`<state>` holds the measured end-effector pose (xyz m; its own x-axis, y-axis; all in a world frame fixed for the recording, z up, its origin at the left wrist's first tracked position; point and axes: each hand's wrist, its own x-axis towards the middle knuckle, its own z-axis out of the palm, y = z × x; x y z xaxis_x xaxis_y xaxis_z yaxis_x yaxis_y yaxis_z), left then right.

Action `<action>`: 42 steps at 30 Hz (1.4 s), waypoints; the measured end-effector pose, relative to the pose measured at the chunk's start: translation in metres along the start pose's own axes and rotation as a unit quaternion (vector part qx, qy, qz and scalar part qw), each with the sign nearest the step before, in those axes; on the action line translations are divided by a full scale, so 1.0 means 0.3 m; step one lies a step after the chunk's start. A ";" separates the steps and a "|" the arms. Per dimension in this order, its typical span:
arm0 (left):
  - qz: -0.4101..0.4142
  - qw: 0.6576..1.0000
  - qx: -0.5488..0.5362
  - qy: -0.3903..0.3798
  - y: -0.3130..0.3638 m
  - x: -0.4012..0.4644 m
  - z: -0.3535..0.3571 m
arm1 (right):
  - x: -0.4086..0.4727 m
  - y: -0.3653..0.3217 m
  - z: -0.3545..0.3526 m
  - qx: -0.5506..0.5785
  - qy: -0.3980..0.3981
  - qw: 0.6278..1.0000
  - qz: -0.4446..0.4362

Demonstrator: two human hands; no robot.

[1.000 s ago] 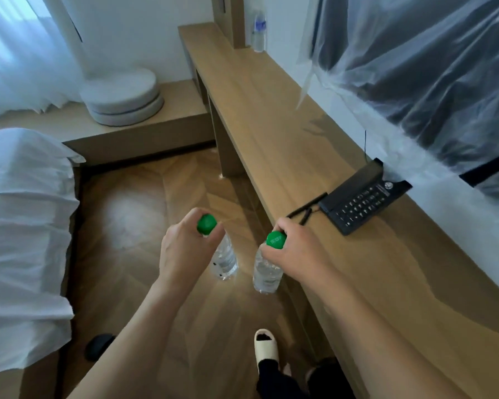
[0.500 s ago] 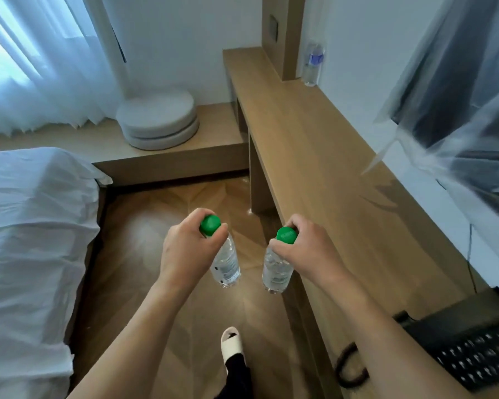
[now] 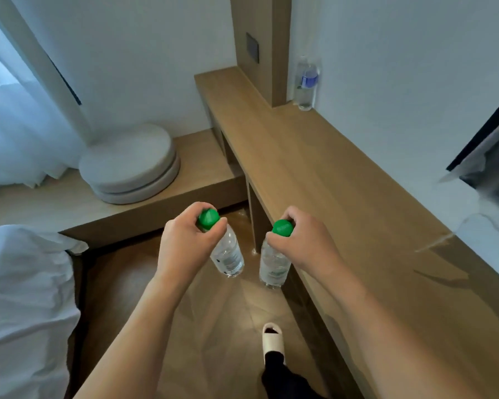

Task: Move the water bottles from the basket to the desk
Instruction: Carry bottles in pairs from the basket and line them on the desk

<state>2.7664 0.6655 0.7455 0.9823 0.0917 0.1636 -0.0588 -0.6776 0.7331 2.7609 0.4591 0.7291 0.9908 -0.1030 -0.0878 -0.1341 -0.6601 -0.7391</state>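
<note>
My left hand [image 3: 182, 249] grips a clear water bottle [image 3: 228, 256] by its green cap, and the bottle hangs down over the wooden floor. My right hand [image 3: 308, 246] holds a second clear bottle [image 3: 272, 264] the same way, just left of the edge of the long wooden desk [image 3: 329, 174]. Both bottles hang in the air, apart from each other. A third bottle with a blue label [image 3: 307, 83] stands upright at the desk's far end against the wall. No basket is in view.
A white bed [image 3: 20, 306] fills the left. Two stacked round cushions [image 3: 130, 164] lie on a low wooden platform ahead. A wooden post [image 3: 261, 47] rises at the desk's far end. A plastic-covered dark screen [image 3: 490, 156] hangs right. My slippered foot [image 3: 272, 339] is on the floor.
The view has moved forward along the desk toward its far end; the black telephone has dropped out of sight. Both hands still hold their bottles in the same pose.
</note>
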 end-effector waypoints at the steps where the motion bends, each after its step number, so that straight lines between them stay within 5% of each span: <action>1: -0.002 1.000 -0.003 0.000 -0.016 0.064 0.003 | 0.067 -0.015 0.016 0.000 -0.008 1.000 -0.001; 13: 0.018 0.999 0.025 -0.038 -0.148 0.791 0.019 | 0.750 -0.166 0.126 0.040 0.019 0.997 0.056; 24: 0.170 0.974 0.023 -0.145 -0.159 1.513 0.046 | 1.224 -0.329 0.192 0.103 0.146 0.972 0.152; 42: 0.301 0.915 0.029 -0.267 0.144 2.120 0.594 | 1.756 -0.058 -0.049 0.170 0.311 0.906 0.231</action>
<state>3.4204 0.5646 0.7636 0.7228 -0.6698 0.1700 -0.6238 -0.5265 0.5777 3.2848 0.4055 0.7055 0.6141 -0.7792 -0.1256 -0.4137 -0.1822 -0.8920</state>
